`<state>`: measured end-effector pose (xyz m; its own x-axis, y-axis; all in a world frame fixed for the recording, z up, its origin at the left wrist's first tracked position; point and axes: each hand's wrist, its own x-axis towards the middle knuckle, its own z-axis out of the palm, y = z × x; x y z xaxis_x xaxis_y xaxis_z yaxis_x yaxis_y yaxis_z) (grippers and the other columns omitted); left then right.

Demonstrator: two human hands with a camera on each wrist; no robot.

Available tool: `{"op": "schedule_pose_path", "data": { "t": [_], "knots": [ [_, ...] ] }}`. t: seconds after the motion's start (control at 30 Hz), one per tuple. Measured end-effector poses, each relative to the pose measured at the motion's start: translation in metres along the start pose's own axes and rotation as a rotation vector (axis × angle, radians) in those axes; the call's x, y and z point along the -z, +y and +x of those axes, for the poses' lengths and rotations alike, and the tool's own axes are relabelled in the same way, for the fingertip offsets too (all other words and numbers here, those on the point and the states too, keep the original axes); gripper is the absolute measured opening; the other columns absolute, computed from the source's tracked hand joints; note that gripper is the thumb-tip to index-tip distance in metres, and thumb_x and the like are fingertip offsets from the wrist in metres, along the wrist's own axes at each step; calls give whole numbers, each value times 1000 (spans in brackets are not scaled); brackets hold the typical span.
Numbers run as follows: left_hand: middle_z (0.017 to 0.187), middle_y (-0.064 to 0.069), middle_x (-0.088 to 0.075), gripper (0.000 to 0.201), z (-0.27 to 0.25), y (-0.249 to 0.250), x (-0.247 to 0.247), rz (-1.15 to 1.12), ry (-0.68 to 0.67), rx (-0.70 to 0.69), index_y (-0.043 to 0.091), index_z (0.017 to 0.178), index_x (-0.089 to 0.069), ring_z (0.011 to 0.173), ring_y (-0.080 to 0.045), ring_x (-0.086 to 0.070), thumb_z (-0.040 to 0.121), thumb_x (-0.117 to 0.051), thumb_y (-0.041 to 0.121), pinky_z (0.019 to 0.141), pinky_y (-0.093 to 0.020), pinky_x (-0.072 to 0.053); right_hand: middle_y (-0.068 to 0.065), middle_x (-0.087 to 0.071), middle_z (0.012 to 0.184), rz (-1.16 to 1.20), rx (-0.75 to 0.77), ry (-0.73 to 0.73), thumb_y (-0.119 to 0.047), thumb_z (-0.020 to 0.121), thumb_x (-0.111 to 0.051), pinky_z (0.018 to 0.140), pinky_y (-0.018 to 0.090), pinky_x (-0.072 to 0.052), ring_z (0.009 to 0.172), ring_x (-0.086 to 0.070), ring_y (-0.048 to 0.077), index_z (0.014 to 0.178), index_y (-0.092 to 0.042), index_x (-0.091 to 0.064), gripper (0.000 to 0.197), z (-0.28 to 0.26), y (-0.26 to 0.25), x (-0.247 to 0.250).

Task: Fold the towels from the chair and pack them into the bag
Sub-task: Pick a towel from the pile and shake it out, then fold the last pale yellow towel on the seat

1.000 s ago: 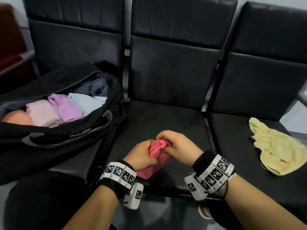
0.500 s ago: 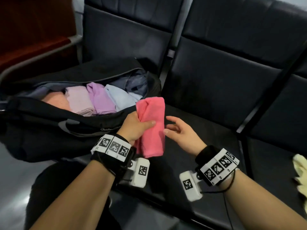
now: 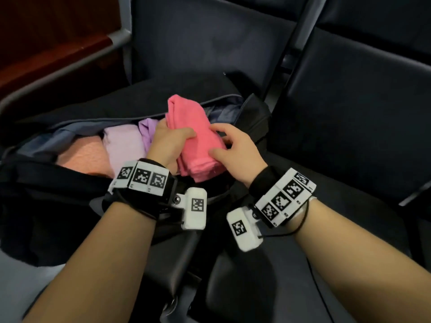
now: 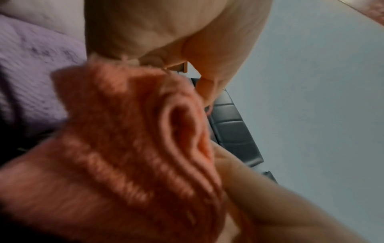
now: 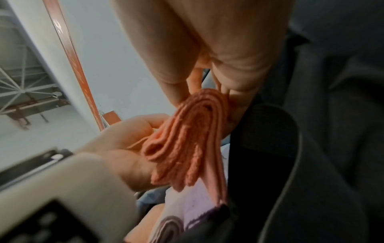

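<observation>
A folded pink towel (image 3: 193, 136) hangs upright over the right end of the open black bag (image 3: 46, 206). My left hand (image 3: 177, 138) grips its left side, thumb across the front. My right hand (image 3: 218, 141) pinches its right edge between thumb and curled fingers. In the left wrist view the towel's layered folds (image 4: 135, 148) fill the frame. The right wrist view shows the folded edge (image 5: 191, 139) held between both hands. Inside the bag lie a peach towel (image 3: 84, 157), a pale pink towel (image 3: 123, 145) and a purple towel (image 3: 147, 127).
The bag sits on the left seat of a row of dark chairs; the middle seat (image 3: 326, 206) lies to its right. A metal armrest (image 3: 70, 66) runs behind the bag at the left. Grey lining (image 3: 224, 113) shows at the bag's right end.
The pink towel left the middle seat and travelled left to above the bag. My right hand, open half a second ago, now holds the towel again.
</observation>
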<state>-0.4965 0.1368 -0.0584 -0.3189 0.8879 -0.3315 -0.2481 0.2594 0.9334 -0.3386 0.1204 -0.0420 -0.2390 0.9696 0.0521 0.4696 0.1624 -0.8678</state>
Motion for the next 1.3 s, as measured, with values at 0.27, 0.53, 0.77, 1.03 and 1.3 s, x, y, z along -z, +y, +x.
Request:
{"op": "schedule_pose_path", "data": {
  "t": [0.27,0.53,0.77,1.03,1.3],
  "knots": [
    [126,-10,-66,65,39,-39,-6,126,41,-108,13,140,-48,110,-26,-67,81,-64,-8,92,-45,-58,13,-57,135,-457,54,-160,-3,88,-56,107,36,-39,125,-52,28,142,-14,-50,55,40,19,-17],
    [125,-12,-63,69,12,-39,-11,525,89,-143,11,143,-39,106,-32,-65,79,-67,10,91,-44,-56,16,-36,147,-683,-58,-246,-22,99,-48,105,43,-40,120,-48,42,153,-23,-29,57,8,46,-17],
    [133,-15,-56,61,-80,-3,-49,766,119,-457,13,135,-54,126,-34,-49,75,-64,8,111,-45,-36,7,-55,133,-355,139,24,-17,88,-67,107,24,-36,124,-51,19,138,-13,-52,52,-109,35,93],
    [110,-2,-61,26,-236,-79,-255,923,-498,-520,25,106,-70,109,-26,-60,82,-66,16,101,-39,-48,4,-53,133,-356,-361,432,-19,89,-66,94,27,-43,117,-57,20,142,-22,-46,57,-316,143,300],
    [113,-1,-64,23,-356,-209,-382,1015,-919,-415,31,91,-70,106,-17,-62,84,-65,9,96,-31,-48,13,-32,154,-510,-946,517,-25,89,-60,113,40,-33,137,-38,35,147,-25,-43,60,-488,258,391]
  ]
}}
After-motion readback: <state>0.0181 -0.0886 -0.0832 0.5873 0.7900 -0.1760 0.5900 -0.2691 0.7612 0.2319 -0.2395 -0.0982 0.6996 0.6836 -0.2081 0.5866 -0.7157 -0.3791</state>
